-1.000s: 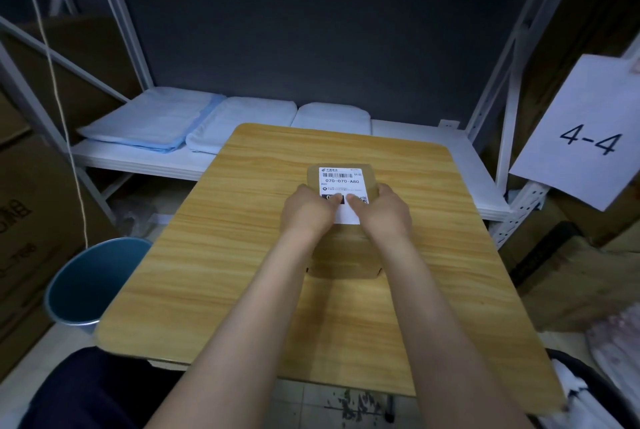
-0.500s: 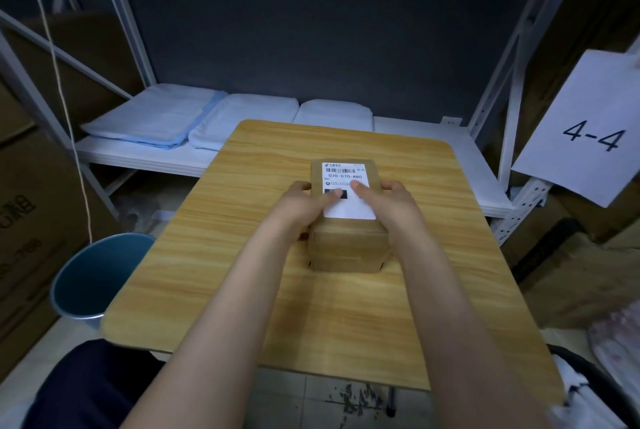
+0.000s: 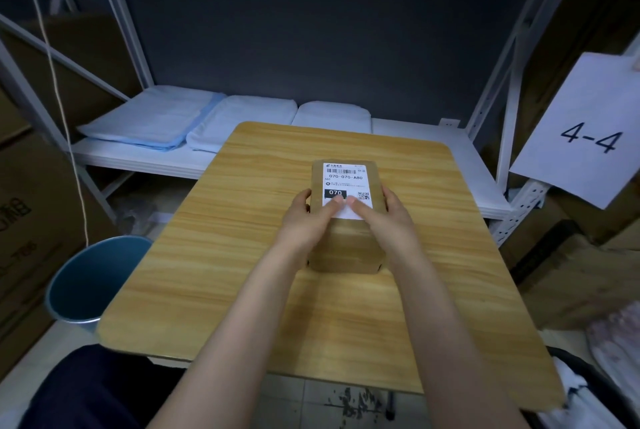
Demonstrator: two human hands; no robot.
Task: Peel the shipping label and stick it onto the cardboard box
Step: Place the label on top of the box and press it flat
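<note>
I have both thumbs pressed flat on the near end of the label [image 3: 346, 186], the left hand [image 3: 304, 220] wrapping the left wall of the box [image 3: 341, 248] and the right hand [image 3: 384, 217] wrapping the right wall, so neither hand is closed on anything loose; they clamp the box between them while the thumbs bear down. The label lies on the box's top face, toward its far end, barcode away from me and the "070" block just ahead of my thumbs. Its long axis runs with the box's, pointing from the near edge of the tabletop [image 3: 225, 255] to the far edge. The box sits about midway across, a little closer to the far edge than the near.

Most of the label lies ahead of my thumbs, so any remaining smoothing should go away from me, along that axis. Both hands are equally near.
</note>
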